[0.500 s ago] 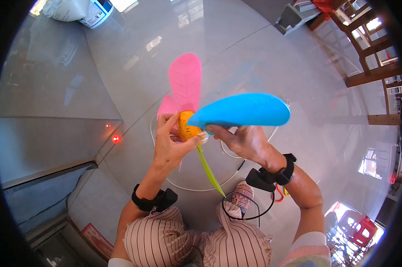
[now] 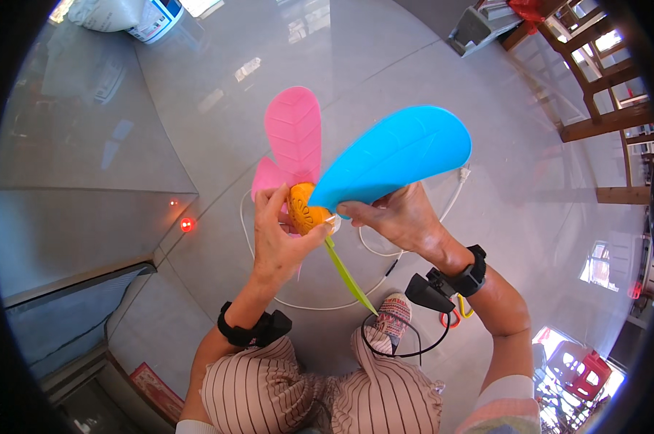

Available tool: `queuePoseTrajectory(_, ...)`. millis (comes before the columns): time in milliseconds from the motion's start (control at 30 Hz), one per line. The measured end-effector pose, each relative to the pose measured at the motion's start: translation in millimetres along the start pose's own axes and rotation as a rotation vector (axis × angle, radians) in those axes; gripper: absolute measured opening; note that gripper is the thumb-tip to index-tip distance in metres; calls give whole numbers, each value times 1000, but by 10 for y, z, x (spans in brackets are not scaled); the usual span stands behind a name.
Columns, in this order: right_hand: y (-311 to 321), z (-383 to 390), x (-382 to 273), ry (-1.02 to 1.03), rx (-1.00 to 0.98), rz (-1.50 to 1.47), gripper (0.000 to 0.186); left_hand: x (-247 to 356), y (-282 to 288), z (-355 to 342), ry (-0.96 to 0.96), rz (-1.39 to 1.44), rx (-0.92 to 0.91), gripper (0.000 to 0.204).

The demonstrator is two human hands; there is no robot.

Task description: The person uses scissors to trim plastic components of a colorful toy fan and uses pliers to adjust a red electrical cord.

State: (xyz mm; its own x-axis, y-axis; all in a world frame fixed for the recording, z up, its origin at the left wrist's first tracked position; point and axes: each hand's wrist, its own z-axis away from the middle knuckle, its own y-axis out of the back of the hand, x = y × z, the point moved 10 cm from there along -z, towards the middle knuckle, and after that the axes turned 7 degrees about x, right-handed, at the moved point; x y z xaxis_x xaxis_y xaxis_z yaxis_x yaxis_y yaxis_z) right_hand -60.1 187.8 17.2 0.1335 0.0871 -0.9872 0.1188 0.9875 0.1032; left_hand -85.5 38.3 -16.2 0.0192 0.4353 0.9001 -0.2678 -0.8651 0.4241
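Observation:
My left hand (image 2: 275, 228) is closed round an orange round hub (image 2: 307, 210) with a raised pattern on its face. Two pink leaf-shaped blades (image 2: 293, 134) stick out from behind the hub, one upward and one to the left. A narrow light green blade (image 2: 350, 275) hangs down from its lower side. Gripped at its narrow end by my right hand (image 2: 399, 217) is a large blue leaf-shaped blade (image 2: 403, 155). Its tip meets the hub's right edge; whether it is joined there is hidden by the blade and fingers.
A white cable (image 2: 298, 307) loops over the grey tiled floor, with its plug (image 2: 465, 173) right of my hands. Red and yellow handles (image 2: 457, 312) lie by my right wrist. A bucket (image 2: 157, 20) stands far left, a wooden frame (image 2: 609, 123) far right, a red basket (image 2: 586, 370) lower right.
My right hand has turned the blue blade, so its broad end points higher and more of its face shows. The hub and pink blades have tilted slightly left.

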Motion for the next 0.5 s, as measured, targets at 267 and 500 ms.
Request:
queuePoseTrajectory(267,45,101,72,36,110,74,18,81,13,45,-28,-2,62,59)
queuePoseTrajectory(500,-28,79,74,84,48,61,19,56,29,52,-38,4,82,54)
